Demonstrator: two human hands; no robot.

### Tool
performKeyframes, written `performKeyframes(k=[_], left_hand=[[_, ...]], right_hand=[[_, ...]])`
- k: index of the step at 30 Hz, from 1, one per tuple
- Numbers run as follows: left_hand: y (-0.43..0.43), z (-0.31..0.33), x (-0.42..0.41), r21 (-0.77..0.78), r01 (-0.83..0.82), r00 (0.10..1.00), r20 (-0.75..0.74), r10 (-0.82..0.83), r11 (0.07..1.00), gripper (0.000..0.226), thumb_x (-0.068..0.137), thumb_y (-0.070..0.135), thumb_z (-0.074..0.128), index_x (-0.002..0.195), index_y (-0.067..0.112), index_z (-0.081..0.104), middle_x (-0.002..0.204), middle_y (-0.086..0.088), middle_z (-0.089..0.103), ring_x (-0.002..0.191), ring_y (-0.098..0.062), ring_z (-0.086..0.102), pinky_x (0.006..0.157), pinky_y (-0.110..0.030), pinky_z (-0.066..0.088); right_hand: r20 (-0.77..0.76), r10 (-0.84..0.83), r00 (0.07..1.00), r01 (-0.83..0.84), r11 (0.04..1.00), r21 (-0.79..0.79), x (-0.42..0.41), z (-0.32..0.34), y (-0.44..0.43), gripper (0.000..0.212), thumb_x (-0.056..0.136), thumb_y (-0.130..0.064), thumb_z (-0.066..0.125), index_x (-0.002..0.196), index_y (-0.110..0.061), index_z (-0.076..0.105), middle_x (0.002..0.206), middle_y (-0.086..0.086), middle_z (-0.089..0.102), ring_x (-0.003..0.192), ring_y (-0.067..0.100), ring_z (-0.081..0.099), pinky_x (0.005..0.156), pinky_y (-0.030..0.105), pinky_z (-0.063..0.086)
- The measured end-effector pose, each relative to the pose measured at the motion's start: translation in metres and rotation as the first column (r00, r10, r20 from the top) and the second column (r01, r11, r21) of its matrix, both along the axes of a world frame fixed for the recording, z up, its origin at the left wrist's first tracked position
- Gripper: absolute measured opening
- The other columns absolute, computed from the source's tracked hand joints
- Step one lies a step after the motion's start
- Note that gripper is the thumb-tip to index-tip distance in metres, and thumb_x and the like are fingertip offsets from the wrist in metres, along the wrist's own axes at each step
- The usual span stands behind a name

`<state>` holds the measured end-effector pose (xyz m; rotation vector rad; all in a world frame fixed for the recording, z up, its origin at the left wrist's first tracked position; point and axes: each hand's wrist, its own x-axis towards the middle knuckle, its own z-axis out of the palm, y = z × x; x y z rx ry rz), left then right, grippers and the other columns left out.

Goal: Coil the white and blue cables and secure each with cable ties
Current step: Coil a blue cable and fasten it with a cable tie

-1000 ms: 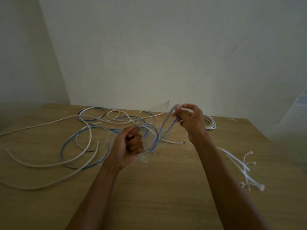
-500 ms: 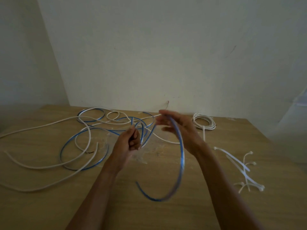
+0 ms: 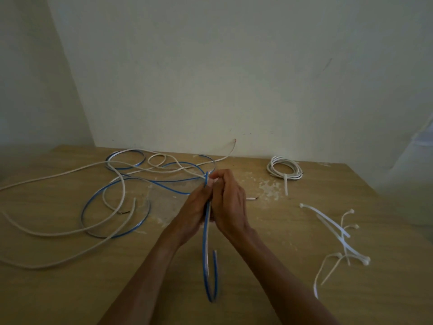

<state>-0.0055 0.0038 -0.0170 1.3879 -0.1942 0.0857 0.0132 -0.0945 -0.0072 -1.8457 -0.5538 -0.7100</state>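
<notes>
Left hand [image 3: 193, 213] and right hand [image 3: 229, 205] both clenched on the blue cable [image 3: 206, 245] at centre frame, I'd size each new loop to the hanging one.

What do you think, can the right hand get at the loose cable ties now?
Probably yes, once freed: the cable ties lie in the open right of the right hand, nothing between. But that hand now grips the blue cable with the left hand.
</notes>
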Motion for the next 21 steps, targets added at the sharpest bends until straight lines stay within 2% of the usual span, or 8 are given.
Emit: performKeyframes(k=[4,6,8,11,12,15,18,21], left_hand=[[0.009,-0.006,0.007,-0.186,0.078,0.995,-0.045,-0.088,0.98,0.026,0.103,0.031,0.051,0.091,0.01,0.059,0.06,-0.001,0.042,0.05,-0.013,0.037,0.049,-0.025,0.033],[0.016,-0.003,0.008,-0.342,0.119,0.988,-0.054,-0.146,0.932,0.026,0.105,0.027,0.042,0.089,0.012,0.055,0.061,0.003,0.043,0.053,-0.011,0.039,0.053,-0.023,0.034],[0.025,0.003,0.006,-0.539,0.207,0.967,-0.012,-0.253,0.816,0.029,0.107,0.023,0.033,0.089,0.014,0.054,0.059,0.006,0.036,0.052,-0.009,0.036,0.055,-0.023,0.036],[0.029,0.004,0.005,-0.703,0.328,0.914,0.067,-0.401,0.631,0.034,0.107,0.025,0.03,0.087,0.012,0.053,0.058,0.007,0.027,0.049,-0.009,0.026,0.05,-0.023,0.034],[0.028,0.002,0.006,-0.714,0.301,0.917,0.035,-0.398,0.632,0.037,0.108,0.029,0.031,0.082,0.013,0.051,0.056,0.007,0.026,0.048,-0.009,0.024,0.048,-0.023,0.033],[0.024,-0.002,0.008,-0.607,0.1,0.968,-0.124,-0.218,0.788,0.046,0.107,0.04,0.035,0.066,0.018,0.041,0.052,0.005,0.028,0.046,-0.012,0.03,0.049,-0.025,0.036],[0.026,-0.005,0.011,-0.544,-0.019,0.974,-0.199,-0.107,0.839,0.046,0.105,0.039,0.037,0.063,0.019,0.036,0.052,0.004,0.026,0.044,-0.013,0.028,0.048,-0.027,0.035],[0.027,-0.005,0.01,-0.524,-0.072,0.976,-0.213,-0.049,0.849,0.042,0.102,0.033,0.035,0.063,0.019,0.036,0.048,0.007,0.019,0.039,-0.009,0.017,0.039,-0.025,0.025]], right_hand=[[0.029,-0.026,0.999,0.026,0.999,0.019,0.005,-0.001,-0.01,0.016,0.099,-0.016,0.055,0.11,-0.026,0.05,0.075,-0.014,0.048,0.071,0.005,0.05,0.068,0.025,0.04],[0.009,-0.086,0.996,0.086,0.996,0.04,0.008,-0.008,-0.017,0.026,0.101,-0.03,0.052,0.125,-0.021,0.05,0.096,-0.006,0.054,0.092,0.009,0.052,0.084,0.025,0.044],[-0.104,-0.086,0.991,0.077,0.994,-0.083,0.013,-0.017,-0.024,0.048,0.102,-0.043,0.049,0.142,-0.017,0.042,0.118,-0.005,0.054,0.109,0.007,0.051,0.093,0.02,0.04],[-0.346,0.074,0.935,-0.117,0.988,-0.104,0.014,-0.026,-0.027,0.026,0.103,-0.03,0.053,0.128,-0.026,0.052,0.098,-0.004,0.071,0.081,0.011,0.07,0.073,0.035,0.058],[-0.364,0.121,0.923,-0.148,0.988,-0.047,0.014,-0.026,-0.026,0.02,0.104,-0.023,0.052,0.123,-0.027,0.054,0.088,0.0,0.073,0.068,0.016,0.071,0.061,0.039,0.061],[-0.328,0.139,0.934,-0.15,0.989,-0.01,0.013,-0.025,-0.027,0.034,0.105,-0.008,0.045,0.135,-0.022,0.053,0.082,0.004,0.067,0.05,0.025,0.066,0.044,0.039,0.057],[-0.352,0.137,0.926,-0.177,0.981,-0.083,0.015,-0.026,-0.028,0.039,0.106,-0.013,0.041,0.137,-0.036,0.051,0.085,0.002,0.062,0.049,0.019,0.059,0.041,0.03,0.052],[-0.188,0.069,0.98,-0.12,0.953,-0.278,0.017,-0.034,-0.029,0.037,0.107,-0.026,0.039,0.143,-0.035,0.043,0.075,-0.004,0.062,0.053,0.014,0.06,0.049,0.042,0.054]])
